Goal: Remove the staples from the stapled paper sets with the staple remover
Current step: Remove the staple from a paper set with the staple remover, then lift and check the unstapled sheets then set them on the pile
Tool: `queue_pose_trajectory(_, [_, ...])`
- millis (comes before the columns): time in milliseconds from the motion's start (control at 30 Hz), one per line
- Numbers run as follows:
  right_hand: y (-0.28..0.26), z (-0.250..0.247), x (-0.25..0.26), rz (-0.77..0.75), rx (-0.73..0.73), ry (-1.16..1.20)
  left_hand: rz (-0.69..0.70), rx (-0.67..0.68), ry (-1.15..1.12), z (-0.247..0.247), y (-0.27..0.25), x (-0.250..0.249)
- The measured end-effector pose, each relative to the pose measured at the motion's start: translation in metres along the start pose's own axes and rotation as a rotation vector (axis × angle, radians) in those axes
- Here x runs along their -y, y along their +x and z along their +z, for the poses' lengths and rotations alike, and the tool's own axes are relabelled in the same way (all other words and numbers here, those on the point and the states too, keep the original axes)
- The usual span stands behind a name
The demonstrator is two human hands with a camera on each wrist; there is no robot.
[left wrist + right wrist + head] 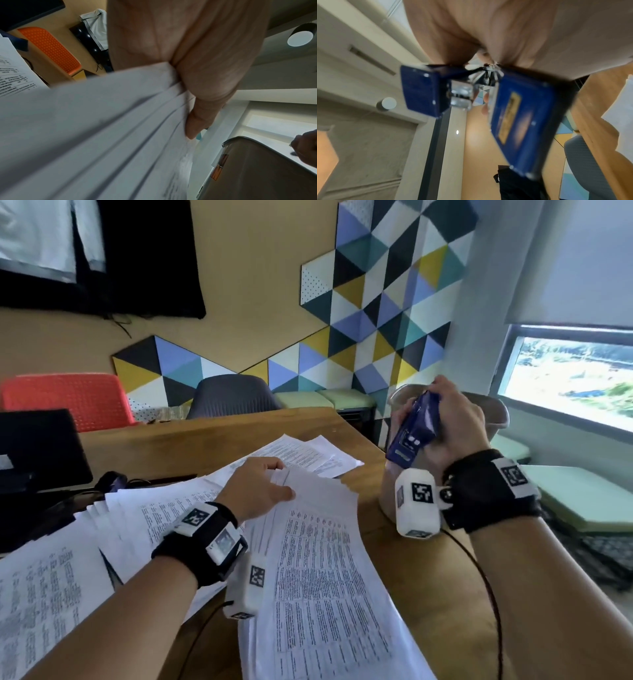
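My left hand (260, 486) pinches the top corner of a printed paper set (318, 570) lying on the wooden desk (424, 604), thumb on top. From the left wrist view, the thumb (202, 115) presses on fanned sheet edges (102, 135). My right hand (452, 422) grips a blue staple remover (412, 429) and holds it raised over the rim of a grey bin (493, 412) to the right of the desk. The right wrist view is blurred; the blue staple remover (513, 116) stands with its two halves apart. No staple is visible.
More printed sheets (51, 594) are spread across the left of the desk, and others (308, 455) lie further back. A dark monitor (37, 450) stands at the left. An orange chair (68, 398) and a grey chair (233, 397) are behind the desk.
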State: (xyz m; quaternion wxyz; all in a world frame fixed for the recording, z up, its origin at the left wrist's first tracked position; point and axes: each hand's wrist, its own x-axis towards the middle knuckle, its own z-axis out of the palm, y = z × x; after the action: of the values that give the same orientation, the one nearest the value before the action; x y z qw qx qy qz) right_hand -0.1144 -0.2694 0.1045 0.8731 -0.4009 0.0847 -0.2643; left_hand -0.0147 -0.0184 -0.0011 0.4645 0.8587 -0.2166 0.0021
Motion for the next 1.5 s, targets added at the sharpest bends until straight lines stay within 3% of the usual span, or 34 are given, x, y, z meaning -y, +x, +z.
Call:
queue_pose_trajectory(233, [0.016,-0.003,0.028,0.207,0.069,0.046,0.018,0.013,-0.013,0.0,0.003,0.008])
queue_pose_trajectory(533, [0.009,-0.023,-0.009,0.143,0.179,-0.175,0.028,-0.103,0.023,-0.001,0.006,0.019])
queue_pose_trajectory(700, [-0.024,-0.048,-0.064,0.119,0.31,-0.768,0.107,-0.148,0.0,-0.006,0.0,0.019])
queue_pose_trajectory(800, [-0.015,-0.083,-0.102,0.07,0.378,-1.33,0.131,-0.168,-0.084,-0.011,-0.01,0.022])
queue_pose_trajectory(867, [-0.007,-0.104,-0.117,0.115,0.385,-1.583,0.145,-0.195,-0.089,-0.015,-0.016,0.024])
queue_pose_trajectory(1100, [0.002,-0.128,-0.12,0.181,0.295,-1.805,0.226,-0.223,-0.079,-0.037,-0.033,0.011])
queue_pose_trajectory(1167, [0.001,-0.123,-0.113,0.153,0.351,-1.732,0.237,-0.217,-0.113,-0.042,-0.038,0.001])
queue_pose_trajectory(1267, [-0.006,-0.104,-0.102,0.1,0.468,-1.224,0.218,-0.151,-0.22,-0.051,-0.043,-0.016])
queue_pose_trajectory(1367, [-0.022,-0.082,-0.089,0.147,0.556,-0.781,0.241,-0.078,-0.323,-0.054,-0.047,-0.034])
queue_pose_trajectory(1433, [-0.028,-0.078,-0.085,0.166,0.559,-0.603,0.255,-0.162,-0.326,-0.056,-0.047,-0.039])
queue_pose_trajectory(1500, [-0.031,-0.075,-0.084,0.106,0.501,-0.516,0.237,-0.328,-0.326,-0.056,-0.045,-0.039])
